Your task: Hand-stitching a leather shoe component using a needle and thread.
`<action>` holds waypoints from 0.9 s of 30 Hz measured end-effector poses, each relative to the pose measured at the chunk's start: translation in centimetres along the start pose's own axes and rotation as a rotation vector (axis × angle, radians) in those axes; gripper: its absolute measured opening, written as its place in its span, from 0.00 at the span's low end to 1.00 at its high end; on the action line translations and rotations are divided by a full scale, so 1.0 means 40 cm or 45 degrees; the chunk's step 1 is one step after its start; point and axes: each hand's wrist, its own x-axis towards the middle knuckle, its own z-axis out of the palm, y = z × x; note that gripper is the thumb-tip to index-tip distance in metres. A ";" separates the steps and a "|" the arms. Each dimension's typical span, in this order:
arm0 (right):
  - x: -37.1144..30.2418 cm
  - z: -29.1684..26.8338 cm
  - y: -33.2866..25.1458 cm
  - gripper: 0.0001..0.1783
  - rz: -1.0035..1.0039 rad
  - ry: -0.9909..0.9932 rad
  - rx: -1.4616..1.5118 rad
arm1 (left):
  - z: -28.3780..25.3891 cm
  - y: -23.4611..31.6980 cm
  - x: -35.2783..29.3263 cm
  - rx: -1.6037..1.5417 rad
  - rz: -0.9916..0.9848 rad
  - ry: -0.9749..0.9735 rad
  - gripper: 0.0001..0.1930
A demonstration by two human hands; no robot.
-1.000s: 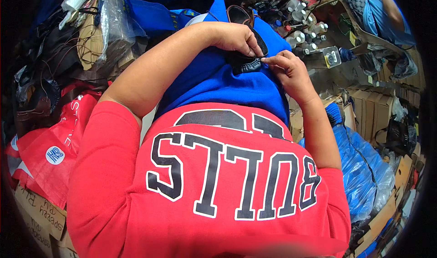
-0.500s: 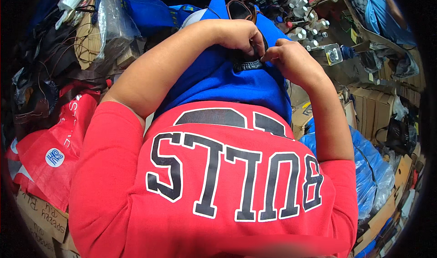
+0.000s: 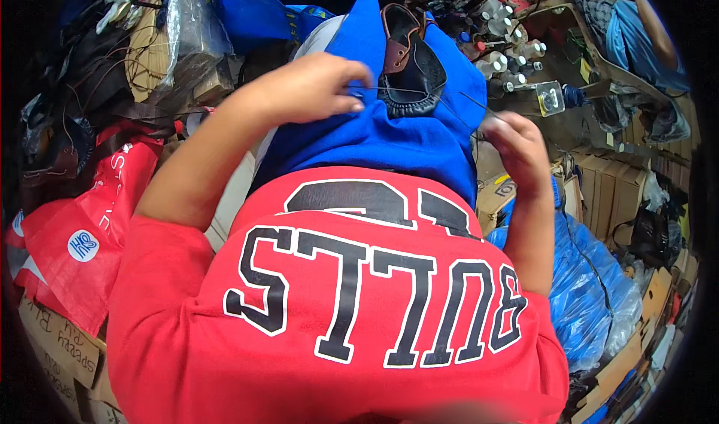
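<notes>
A black leather shoe [image 3: 425, 71] with a brown upper part [image 3: 396, 56] lies on my lap over blue cloth [image 3: 352, 136]. Its puckered, stitched toe points toward me. Thin dark thread [image 3: 401, 89] stretches across the shoe's opening and out to both sides. Left of the shoe, my left hand [image 3: 318, 87] is raised, fingers curled around the thread's end, slightly blurred. My right hand [image 3: 518, 143], to the right and a little nearer me, pinches the other side of the thread; whether a needle is there cannot be made out. Neither hand touches the shoe.
Several plastic bottles [image 3: 517, 53] crowd the far right, near another person's arm [image 3: 653, 27]. A blue bag [image 3: 288, 8] lies beyond my lap. Red bags [image 3: 90, 222] are at left, a blue plastic bundle [image 3: 592, 282] and cardboard boxes [image 3: 610, 188] at right.
Both hands were together over the shoe's toe. They have parted, left hand leftward and right hand to the right and nearer me, drawing the thread out and uncovering the shoe.
</notes>
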 end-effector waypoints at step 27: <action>-0.223 -0.147 0.235 0.29 0.241 1.105 0.204 | -0.196 -0.206 0.078 -0.705 -0.324 0.735 0.14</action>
